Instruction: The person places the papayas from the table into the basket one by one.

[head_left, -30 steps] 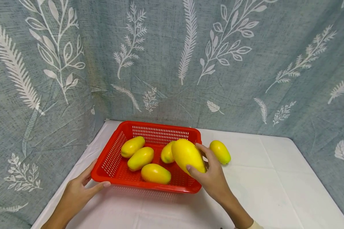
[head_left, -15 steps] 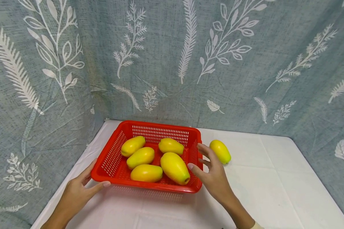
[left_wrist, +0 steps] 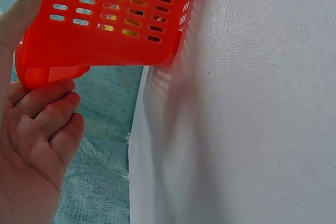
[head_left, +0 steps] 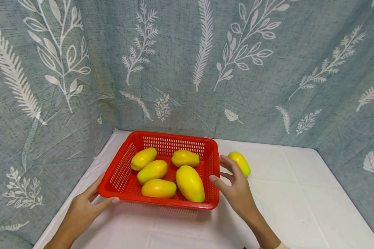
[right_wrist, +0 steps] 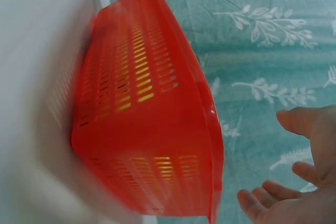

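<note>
A red plastic basket [head_left: 162, 202] with slotted walls holds several yellow mangoes, among them a large mango [head_left: 190, 183] at the right front and a smaller mango [head_left: 159, 188] beside it. My left hand [head_left: 82, 211] grips the basket's front left corner, thumb along the front rim and fingers at the left side. In the left wrist view those fingers [left_wrist: 52, 111] lie against the rim. My right hand [head_left: 237, 186] holds nothing; its fingers are spread and slightly bent just outside the basket's right rim. Behind it another mango [head_left: 240, 163] lies on the table, partly covered by the fingers.
A white cloth covers the table [head_left: 286, 193], whose left edge runs close beside the basket. A blue-green curtain [head_left: 180, 69] with white leaf prints hangs along the back and both sides.
My right hand has set the large mango down in the basket, let go and drawn back to the right. One mango in front shifted left. My left hand stayed at the corner.
</note>
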Demonstrator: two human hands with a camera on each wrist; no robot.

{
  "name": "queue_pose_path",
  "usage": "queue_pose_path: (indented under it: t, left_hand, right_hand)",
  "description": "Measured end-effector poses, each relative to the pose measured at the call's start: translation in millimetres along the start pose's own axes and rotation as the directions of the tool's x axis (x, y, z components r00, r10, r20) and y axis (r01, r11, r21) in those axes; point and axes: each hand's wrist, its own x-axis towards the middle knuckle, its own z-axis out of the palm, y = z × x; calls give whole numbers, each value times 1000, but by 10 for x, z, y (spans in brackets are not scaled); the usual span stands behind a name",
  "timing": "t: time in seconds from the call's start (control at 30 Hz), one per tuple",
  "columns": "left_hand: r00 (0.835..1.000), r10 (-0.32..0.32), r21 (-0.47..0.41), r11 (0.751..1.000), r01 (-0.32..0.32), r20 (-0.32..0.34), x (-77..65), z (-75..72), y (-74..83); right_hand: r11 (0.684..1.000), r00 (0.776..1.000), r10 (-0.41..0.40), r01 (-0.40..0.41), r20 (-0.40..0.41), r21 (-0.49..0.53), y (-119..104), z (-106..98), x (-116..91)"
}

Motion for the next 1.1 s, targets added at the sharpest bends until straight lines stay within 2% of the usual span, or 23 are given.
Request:
queue_pose_path:
  t: [0.57,0.8,1.1]
  left_hand:
    - [997,69,-26,997,-69,-34,-3,10,-33]
    - [998,61,-13,998,-61,-30,0,10,-30]
    - [997,67,-20,997,-68,-39,2,15,-39]
  right_hand:
    - [999,998,-6,4,-66,-32,179,-239,-18]
    - [999,995,26,-29,-94,-36,261,-404,-59]
    - [993,988,50,-65,-147,-98,358,-590,-96]
